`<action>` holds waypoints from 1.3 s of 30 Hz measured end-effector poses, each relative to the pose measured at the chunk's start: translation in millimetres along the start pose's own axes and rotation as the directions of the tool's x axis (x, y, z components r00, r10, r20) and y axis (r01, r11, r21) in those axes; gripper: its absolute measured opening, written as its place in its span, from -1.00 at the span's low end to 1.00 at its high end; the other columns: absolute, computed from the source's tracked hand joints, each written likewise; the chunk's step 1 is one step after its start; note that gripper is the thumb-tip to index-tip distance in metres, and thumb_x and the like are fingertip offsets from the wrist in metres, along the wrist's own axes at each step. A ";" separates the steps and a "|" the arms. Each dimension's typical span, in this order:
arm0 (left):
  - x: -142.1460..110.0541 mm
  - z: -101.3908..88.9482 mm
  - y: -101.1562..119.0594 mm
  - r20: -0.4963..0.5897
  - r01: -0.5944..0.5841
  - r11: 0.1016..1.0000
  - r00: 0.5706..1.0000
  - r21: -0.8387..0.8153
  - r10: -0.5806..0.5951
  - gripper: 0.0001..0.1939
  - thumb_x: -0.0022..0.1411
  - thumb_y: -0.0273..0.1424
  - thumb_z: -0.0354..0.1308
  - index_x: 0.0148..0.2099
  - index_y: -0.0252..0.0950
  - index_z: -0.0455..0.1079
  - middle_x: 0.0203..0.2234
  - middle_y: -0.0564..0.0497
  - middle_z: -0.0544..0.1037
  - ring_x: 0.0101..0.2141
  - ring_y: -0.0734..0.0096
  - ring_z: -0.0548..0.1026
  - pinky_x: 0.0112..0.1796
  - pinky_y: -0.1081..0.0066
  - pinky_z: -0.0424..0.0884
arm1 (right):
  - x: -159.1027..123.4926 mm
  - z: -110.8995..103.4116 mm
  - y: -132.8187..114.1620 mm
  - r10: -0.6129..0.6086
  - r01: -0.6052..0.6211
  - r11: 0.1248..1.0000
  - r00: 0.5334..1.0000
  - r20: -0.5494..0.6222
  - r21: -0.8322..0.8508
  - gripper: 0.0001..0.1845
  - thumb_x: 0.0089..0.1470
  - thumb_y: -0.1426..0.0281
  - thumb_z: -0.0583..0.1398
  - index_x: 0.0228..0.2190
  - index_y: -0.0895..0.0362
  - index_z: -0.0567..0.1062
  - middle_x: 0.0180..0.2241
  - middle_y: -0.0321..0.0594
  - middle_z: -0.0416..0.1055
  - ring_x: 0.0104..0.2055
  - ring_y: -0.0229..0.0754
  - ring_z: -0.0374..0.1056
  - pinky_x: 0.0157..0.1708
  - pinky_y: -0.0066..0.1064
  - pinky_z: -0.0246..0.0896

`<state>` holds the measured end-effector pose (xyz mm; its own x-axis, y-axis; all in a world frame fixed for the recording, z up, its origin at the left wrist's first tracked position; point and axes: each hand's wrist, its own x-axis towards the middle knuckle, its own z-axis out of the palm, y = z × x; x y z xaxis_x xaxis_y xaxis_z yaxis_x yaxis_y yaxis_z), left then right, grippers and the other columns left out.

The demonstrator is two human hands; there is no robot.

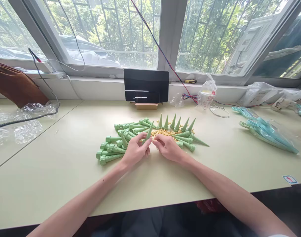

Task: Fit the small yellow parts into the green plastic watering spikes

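Between the thumb and fingers of my left hand (137,148) is a green plastic watering spike (149,130), tilted with its point up. My right hand (168,148) is pinched close to the spike's lower end; whatever its fingertips hold is too small to make out. Left of my hands lies a pile of green spikes (113,148), mostly on their sides. Behind my hands, small yellow pieces (165,132) lie heaped. Several green spikes (175,121) stand point up along the heap's far edge, and a few more (187,140) lie beside my right hand.
A black tablet (146,82) and a phone (147,97) lean on a cardboard stand (146,106) near the window. Bagged turquoise items (268,131) lie at right. Crumpled clear plastic (27,126), a dark cable (48,113) and a brown bag (17,84) are at left.
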<state>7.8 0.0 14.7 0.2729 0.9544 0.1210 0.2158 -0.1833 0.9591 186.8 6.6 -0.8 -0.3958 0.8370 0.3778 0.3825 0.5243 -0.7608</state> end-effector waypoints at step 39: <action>1.7 2.0 -7.2 -0.004 -0.135 0.981 0.991 0.138 0.137 -0.69 0.23 -0.24 0.18 -0.02 -0.26 0.44 -0.21 -0.04 0.47 -0.52 0.50 0.44 -0.56 0.46 0.46 | 7.7 -2.2 1.7 0.387 -0.420 0.611 0.898 0.210 0.671 -0.53 0.07 0.04 0.22 -0.61 0.15 0.32 -0.76 -0.52 -0.05 -0.73 -0.38 0.06 -0.71 -0.52 -0.06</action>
<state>8.6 2.4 7.5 0.2957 0.9214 0.2522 0.3043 -0.3411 0.8894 186.2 14.3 2.0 -0.3825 0.9216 -0.0661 -0.1606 -0.1368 -0.9775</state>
